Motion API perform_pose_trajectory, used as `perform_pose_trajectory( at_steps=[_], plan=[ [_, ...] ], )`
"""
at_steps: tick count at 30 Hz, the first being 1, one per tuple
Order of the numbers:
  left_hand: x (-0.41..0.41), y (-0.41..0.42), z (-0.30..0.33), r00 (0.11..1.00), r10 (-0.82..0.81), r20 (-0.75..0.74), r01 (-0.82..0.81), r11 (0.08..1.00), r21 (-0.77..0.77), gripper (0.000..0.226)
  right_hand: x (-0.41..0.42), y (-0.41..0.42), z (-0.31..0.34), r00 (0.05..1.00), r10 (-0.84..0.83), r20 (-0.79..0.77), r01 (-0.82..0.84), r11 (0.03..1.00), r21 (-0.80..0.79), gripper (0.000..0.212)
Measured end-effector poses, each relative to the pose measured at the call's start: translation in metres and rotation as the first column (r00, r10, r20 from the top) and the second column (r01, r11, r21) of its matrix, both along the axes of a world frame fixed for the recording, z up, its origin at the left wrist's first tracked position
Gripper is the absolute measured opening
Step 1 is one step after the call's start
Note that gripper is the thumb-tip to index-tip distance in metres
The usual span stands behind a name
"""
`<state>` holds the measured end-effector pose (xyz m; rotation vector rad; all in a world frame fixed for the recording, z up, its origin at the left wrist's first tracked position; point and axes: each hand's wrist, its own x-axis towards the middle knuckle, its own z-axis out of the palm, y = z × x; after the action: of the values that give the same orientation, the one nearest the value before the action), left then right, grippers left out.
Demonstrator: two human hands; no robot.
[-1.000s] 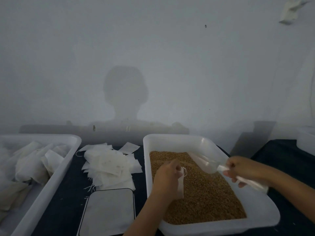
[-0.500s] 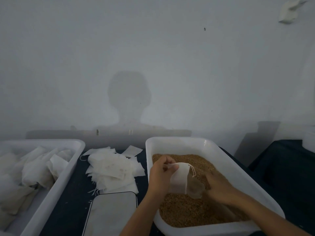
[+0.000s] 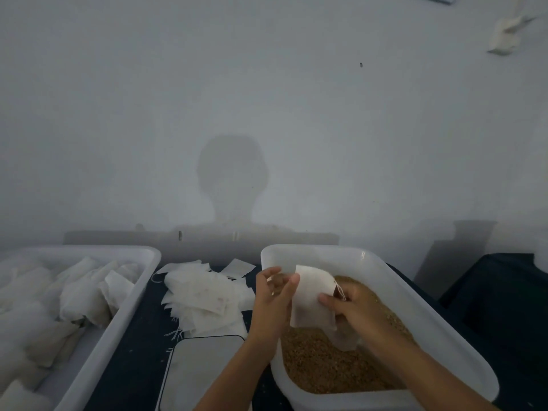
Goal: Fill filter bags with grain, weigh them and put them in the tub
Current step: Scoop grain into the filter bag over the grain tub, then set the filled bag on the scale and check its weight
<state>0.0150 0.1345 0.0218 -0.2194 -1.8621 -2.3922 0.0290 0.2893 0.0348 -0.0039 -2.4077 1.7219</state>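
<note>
many filled bags (image 3: 83, 295) are already laid in the left tub (image 3: 139, 292); one filter bag (image 3: 311, 295), pinched by left hand (image 3: 274, 295) and right hand (image 3: 353, 307) fingers, is not yet weighed.

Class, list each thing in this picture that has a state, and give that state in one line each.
Filter bag: held up by both hands over the grain.
Left hand: pinching the bag's edge.
Right hand: gripping the bag.
Grain tub: partly full.
Left tub: holds bags.
Scale: bare.

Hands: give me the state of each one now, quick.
Left hand: pinches the filter bag at its left edge.
Right hand: grips the same bag's right side, with the clear scoop under it.
</note>
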Motion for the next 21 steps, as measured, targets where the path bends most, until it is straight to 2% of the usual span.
perform_pose_trajectory(
  at_steps=[4, 9, 13, 15, 18, 20, 21],
  plan=[
    [0.009, -0.038, 0.008, 0.986, -0.087, -0.145, 0.059, 0.98, -0.19, 0.017, 0.01, -0.028, 0.015, 0.996, 0.027, -0.089, -0.032, 0.998, -0.059, 0.008],
    [0.018, -0.081, 0.018, 0.967, -0.006, -0.255, -0.076, 0.948, -0.31, 0.001, 0.019, -0.079, 0.026, 0.988, 0.102, -0.118, -0.101, 0.995, 0.019, 0.009],
    [0.025, -0.112, 0.011, 0.954, 0.091, -0.287, -0.196, 0.911, -0.362, 0.011, 0.018, -0.122, 0.019, 0.983, 0.075, -0.17, -0.051, 0.989, 0.141, 0.026],
    [0.027, -0.126, 0.004, 0.947, 0.141, -0.29, -0.26, 0.865, -0.429, 0.011, 0.018, -0.137, 0.011, 0.978, 0.056, -0.203, -0.014, 0.979, 0.205, 0.024],
    [0.028, -0.14, -0.011, 0.941, 0.211, -0.266, -0.32, 0.813, -0.486, 0.03, 0.019, -0.156, -0.006, 0.972, 0.006, -0.234, 0.068, 0.95, 0.305, 0.039],
    [0.027, -0.145, -0.02, 0.946, 0.235, -0.224, -0.32, 0.788, -0.526, 0.031, 0.018, -0.163, -0.021, 0.969, -0.01, -0.246, 0.104, 0.922, 0.372, 0.039],
    [0.026, -0.146, -0.025, 0.948, 0.245, -0.205, -0.318, 0.772, -0.55, 0.031, 0.017, -0.165, -0.028, 0.968, -0.009, -0.249, 0.111, 0.909, 0.401, 0.033]
  ],
)
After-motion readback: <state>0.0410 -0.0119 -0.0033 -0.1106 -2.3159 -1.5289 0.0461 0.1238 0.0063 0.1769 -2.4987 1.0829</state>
